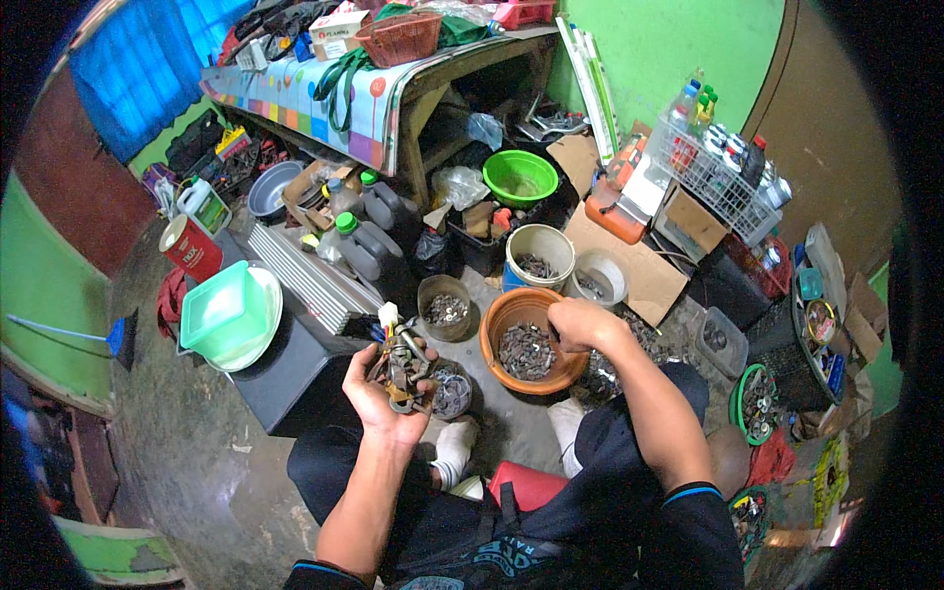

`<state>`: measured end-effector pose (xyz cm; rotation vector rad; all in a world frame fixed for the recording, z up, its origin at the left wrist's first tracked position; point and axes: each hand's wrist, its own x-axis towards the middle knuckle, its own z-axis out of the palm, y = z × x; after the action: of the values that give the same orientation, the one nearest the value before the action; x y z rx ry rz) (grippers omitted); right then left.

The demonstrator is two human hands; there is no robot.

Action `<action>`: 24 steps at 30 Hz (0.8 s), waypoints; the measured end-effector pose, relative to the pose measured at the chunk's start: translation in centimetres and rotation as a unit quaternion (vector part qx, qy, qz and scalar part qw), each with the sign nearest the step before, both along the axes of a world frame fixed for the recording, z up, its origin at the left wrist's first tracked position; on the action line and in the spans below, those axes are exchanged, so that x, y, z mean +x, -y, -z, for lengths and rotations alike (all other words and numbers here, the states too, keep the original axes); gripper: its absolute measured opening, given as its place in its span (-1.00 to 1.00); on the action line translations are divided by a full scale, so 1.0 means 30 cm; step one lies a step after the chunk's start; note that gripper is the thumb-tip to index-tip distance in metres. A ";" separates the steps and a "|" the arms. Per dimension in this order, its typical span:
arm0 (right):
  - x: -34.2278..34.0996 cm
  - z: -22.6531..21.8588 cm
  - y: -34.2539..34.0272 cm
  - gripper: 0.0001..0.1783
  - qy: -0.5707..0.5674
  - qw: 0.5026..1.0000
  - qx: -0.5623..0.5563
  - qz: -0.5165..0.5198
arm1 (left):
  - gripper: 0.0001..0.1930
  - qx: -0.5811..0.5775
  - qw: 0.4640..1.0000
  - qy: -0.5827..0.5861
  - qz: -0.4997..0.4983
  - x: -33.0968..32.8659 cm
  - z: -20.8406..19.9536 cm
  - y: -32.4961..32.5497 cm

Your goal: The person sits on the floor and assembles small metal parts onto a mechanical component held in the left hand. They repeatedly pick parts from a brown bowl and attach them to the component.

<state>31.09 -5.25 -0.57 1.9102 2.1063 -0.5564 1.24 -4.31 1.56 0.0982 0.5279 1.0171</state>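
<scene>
My left hand (385,415) is cupped palm up, its fingers curled around a handful of small metal parts (401,369), rusty and mixed in shape. A small container of thin metal pieces (451,392) stands just right of that hand. My right hand (582,324) hangs over the right side of an orange-brown basin (500,317), fingers pointing down and drawn together. Whatever is in those fingers is hidden. Dark bolts or similar metal pieces (526,352) cover the basin's bottom.
Behind the basin stand a cream bucket (532,240) and a whitish tub (612,272). A greyish pot (426,291) of small hardware is left of it. Dark jugs (372,258), a green bowl (521,180) and a cloth-covered table (295,98) lie farther back. A black box (285,388) sits left.
</scene>
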 end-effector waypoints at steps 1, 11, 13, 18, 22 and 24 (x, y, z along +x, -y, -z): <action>-0.011 -0.001 0.008 -0.81 0.006 1.000 0.003 -0.005 | -0.62 0.001 1.000 -0.005 0.007 0.002 -0.004 -0.001; -0.103 0.254 0.077 -0.77 -0.060 0.998 -0.033 -0.016 | -0.70 0.004 0.998 -0.056 0.020 0.022 -0.016 -0.009; -0.093 0.314 0.087 -0.79 -0.082 0.996 -0.015 0.015 | -0.69 0.001 0.998 -0.061 0.020 0.021 -0.016 -0.010; 0.025 0.423 0.109 -0.77 -0.099 0.993 -0.010 0.064 | -0.70 -0.014 0.998 -0.059 0.033 0.038 0.009 -0.010; 0.179 0.497 0.113 -0.67 -0.098 0.982 0.041 0.159 | -0.71 -0.013 0.994 -0.103 0.034 0.050 -0.004 -0.007; 0.270 0.521 0.111 -0.66 -0.131 0.959 0.117 0.224 | -0.71 -0.005 0.994 -0.100 0.041 0.058 -0.005 -0.005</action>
<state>39.20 -8.57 -16.20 2.6083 1.9556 -0.7080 2.98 -4.15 1.70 0.2132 0.7060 0.9302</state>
